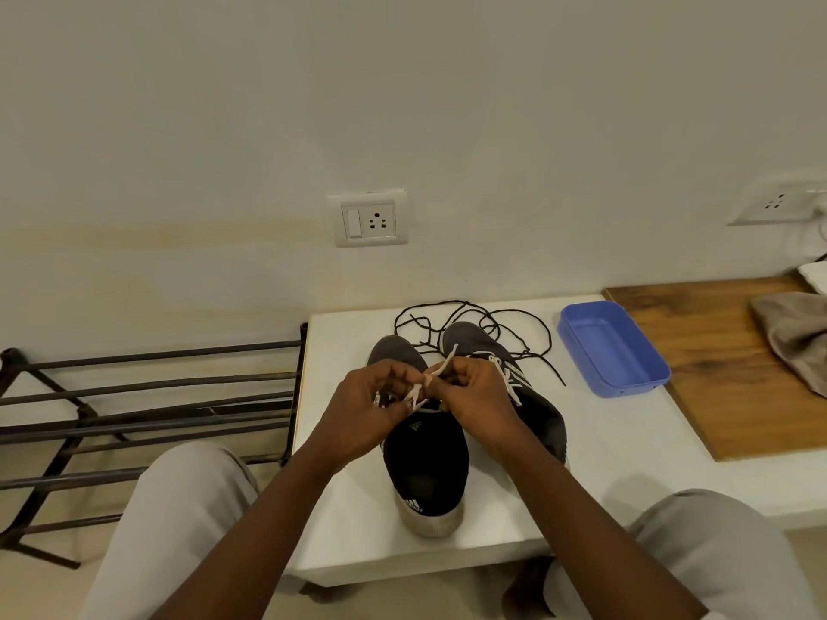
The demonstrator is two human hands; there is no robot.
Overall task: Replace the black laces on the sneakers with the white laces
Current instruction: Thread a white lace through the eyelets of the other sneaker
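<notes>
Pinching one white lace (420, 391), both hands close together: left hand (371, 404) and right hand (479, 396) each have fingers curled round a strand, above the tongue of the near sneaker (425, 467). That sneaker stands on the white bench (344, 507), heel towards the person and close to the front edge. The second sneaker (541, 418) is just beside it on the right, white lacing showing on its upper.

Black laces (485, 324) lie in a loose tangle on the bench behind the toes, one end trailing right.

Blue tray (613, 351), right of the sneakers: open top, bare blue floor.

Hidden: the hands cover the near sneaker's eyelets, so I can't tell the threading. The right forearm covers part of the second sneaker. A cloth (796, 337) on the wooden board (738, 373) is cut off by the frame edge; a metal rack (134, 396) is cut off on the left.

Bare bench left of the near sneaker and in front of the tray. The tray's right rim meets the board's edge; I can't tell whether it overlaps.
</notes>
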